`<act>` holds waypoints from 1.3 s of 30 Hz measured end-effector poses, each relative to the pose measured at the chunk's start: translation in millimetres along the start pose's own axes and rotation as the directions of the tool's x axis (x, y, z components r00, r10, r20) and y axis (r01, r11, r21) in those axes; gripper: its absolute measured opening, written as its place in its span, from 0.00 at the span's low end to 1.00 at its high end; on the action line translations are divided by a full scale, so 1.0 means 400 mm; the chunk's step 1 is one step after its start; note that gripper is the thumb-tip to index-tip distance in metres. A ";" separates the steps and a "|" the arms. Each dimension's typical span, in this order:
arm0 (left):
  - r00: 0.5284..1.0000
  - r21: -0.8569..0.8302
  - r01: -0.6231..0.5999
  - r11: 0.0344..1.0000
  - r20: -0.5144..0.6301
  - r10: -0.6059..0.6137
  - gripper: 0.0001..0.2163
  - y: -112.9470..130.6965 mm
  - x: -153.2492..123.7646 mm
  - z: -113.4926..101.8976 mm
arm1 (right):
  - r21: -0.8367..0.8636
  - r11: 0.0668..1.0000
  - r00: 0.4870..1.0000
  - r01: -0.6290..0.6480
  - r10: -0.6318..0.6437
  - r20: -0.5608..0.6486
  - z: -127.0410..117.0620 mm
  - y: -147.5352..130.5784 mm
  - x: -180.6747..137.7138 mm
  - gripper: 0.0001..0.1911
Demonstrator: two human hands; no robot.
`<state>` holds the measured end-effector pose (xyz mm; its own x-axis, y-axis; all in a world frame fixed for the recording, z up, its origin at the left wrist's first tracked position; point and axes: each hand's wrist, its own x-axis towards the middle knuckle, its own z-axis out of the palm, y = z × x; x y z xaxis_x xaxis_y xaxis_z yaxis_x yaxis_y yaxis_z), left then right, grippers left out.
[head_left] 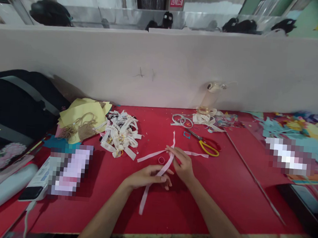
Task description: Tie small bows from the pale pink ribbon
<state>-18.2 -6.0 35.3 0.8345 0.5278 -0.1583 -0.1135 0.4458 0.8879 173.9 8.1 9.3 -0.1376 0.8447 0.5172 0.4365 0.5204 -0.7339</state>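
Pink ribbon (143,203) in narrow strips lies crossed over the red tabletop in front of me. My right hand (183,165) pinches it at the crossing with fingertips together. Lower down, my left hand (149,177) has one strip running between its thumb and fingers, its tail hanging toward the table's front edge. Other ends stretch out left, right and away from me; whether they are one piece or several I cannot tell. A small pink ring (161,160) rests just above my left hand. Scissors (208,148) with a yellow handle lie behind my right hand.
White printed ribbon pieces (120,134) are heaped at left, beside yellow paper (79,116). A power bank (37,181) with a cable lies nearer. A clear bottle (208,99) stands at the back partition (111,64). A thin rod (253,176) slants across the right side.
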 end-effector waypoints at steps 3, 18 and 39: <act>0.997 -0.001 -0.010 1.000 -0.082 0.010 0.19 -0.006 0.003 -0.002 | -0.076 0.996 0.998 0.038 -0.035 0.046 0.011 0.009 -0.006 0.24; 0.998 -0.033 0.029 0.999 0.052 -0.028 0.18 0.021 -0.019 -0.010 | 0.085 0.982 0.967 -0.168 0.181 -0.181 -0.020 0.018 0.014 0.18; 0.988 -0.235 -0.053 0.970 0.132 0.086 0.13 -0.011 -0.036 -0.054 | -0.013 0.956 0.931 -0.294 0.284 -0.231 -0.038 0.075 0.022 0.22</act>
<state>-41.2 0.0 24.5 0.8854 0.4643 -0.0232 -0.2813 0.5749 0.7684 199.5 29.4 -1.4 0.2009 0.9051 0.3748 0.4690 0.2471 -0.8479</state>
